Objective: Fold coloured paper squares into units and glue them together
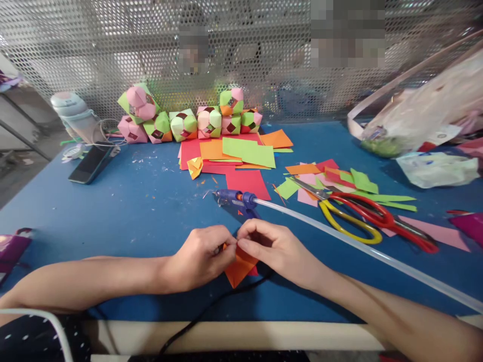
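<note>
Close to the front of the blue table, my left hand (204,256) and my right hand (275,249) meet over a folded orange paper piece (238,267). Fingertips of both hands pinch its upper edge, and its lower corner points toward me. Some red paper (253,271) shows behind the orange piece; whether the two are joined I cannot tell. Just beyond my hands lies a blue glue gun (236,198) with a long clear glue stick (362,251) running out to the right. My fingers hide the pinched edge.
Folded paper balls (183,124) line the back by a perforated metal screen (158,55). Paper sheets (249,151) are stacked mid-table. Scissors (354,218) lie on paper scraps to the right. A phone (92,163) and a bottle (81,120) are at left. A black cord (211,307) crosses the front edge.
</note>
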{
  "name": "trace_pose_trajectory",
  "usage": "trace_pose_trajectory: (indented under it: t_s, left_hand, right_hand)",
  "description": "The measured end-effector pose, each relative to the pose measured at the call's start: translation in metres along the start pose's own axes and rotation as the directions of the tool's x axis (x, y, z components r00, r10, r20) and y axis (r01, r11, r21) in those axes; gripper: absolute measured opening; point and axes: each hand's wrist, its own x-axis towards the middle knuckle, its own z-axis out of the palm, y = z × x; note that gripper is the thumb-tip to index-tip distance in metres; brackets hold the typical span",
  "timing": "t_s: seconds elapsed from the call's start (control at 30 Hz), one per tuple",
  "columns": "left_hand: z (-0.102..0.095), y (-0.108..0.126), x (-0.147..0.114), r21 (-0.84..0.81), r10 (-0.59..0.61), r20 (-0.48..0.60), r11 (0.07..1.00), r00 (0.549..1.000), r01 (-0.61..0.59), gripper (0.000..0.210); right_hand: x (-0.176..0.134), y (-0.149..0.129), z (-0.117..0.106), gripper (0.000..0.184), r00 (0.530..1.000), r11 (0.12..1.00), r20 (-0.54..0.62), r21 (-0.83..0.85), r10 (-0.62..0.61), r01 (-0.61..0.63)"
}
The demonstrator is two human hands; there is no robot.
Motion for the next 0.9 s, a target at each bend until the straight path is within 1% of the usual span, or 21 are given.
trace_pose_trajectory:
  t_s: [0.03, 0.13, 0.2, 0.27, 0.33, 0.47, 0.63, 0.73, 0.83, 0.9]
  left_hand:
    - [0.000, 0.000, 0.000, -0.001, -0.007, -0.002, 1.000, 1.000, 0.007, 0.018]
    - [0.000, -0.001, 0.001, -0.029, -0.065, 0.013, 0.997, 0.998, 0.065, 0.016]
    - [-0.001, -0.001, 0.000, -0.068, -0.106, 0.023, 0.992, 0.994, 0.108, 0.015]
    - [-0.001, 0.000, 0.000, -0.119, -0.139, 0.029, 0.983, 0.990, 0.142, 0.015]
    - [-0.002, 0.002, 0.000, -0.185, -0.176, 0.043, 0.966, 0.983, 0.181, 0.015]
    - [-0.003, 0.004, 0.003, -0.328, -0.250, 0.111, 0.904, 0.962, 0.273, 0.016]
    - [-0.004, 0.006, 0.006, -0.458, -0.310, 0.211, 0.807, 0.927, 0.374, 0.014]
    - [-0.003, 0.006, 0.006, -0.497, -0.327, 0.264, 0.760, 0.908, 0.418, 0.014]
    - [-0.003, 0.006, 0.005, -0.500, -0.341, 0.273, 0.748, 0.899, 0.436, 0.017]
    - [-0.003, 0.007, 0.005, -0.512, -0.349, 0.282, 0.733, 0.894, 0.448, 0.020]
  right_hand:
    - [0.000, 0.000, 0.000, 0.017, 1.000, 0.999, -0.001, -0.031, -0.021, 0.021]
    - [-0.002, 0.002, 0.000, 0.013, 0.990, 0.978, -0.037, -0.167, -0.136, 0.128]
    - [-0.004, 0.004, 0.001, 0.014, 0.980, 0.957, -0.064, -0.238, -0.186, 0.166]
    - [-0.005, 0.007, 0.003, 0.017, 0.973, 0.945, -0.087, -0.271, -0.212, 0.182]
    - [-0.006, 0.009, 0.005, 0.020, 0.960, 0.932, -0.102, -0.287, -0.261, 0.223]
    - [-0.006, 0.012, 0.006, 0.022, 0.922, 0.894, -0.111, -0.314, -0.370, 0.321]
    - [-0.008, 0.014, 0.005, 0.020, 0.914, 0.865, -0.057, -0.350, -0.403, 0.360]
    - [-0.009, 0.015, 0.004, 0.019, 0.901, 0.836, -0.021, -0.383, -0.433, 0.393]
    - [-0.009, 0.015, 0.005, 0.018, 0.889, 0.820, -0.028, -0.401, -0.456, 0.408]
    - [-0.009, 0.015, 0.005, 0.018, 0.901, 0.844, -0.052, -0.376, -0.432, 0.383]
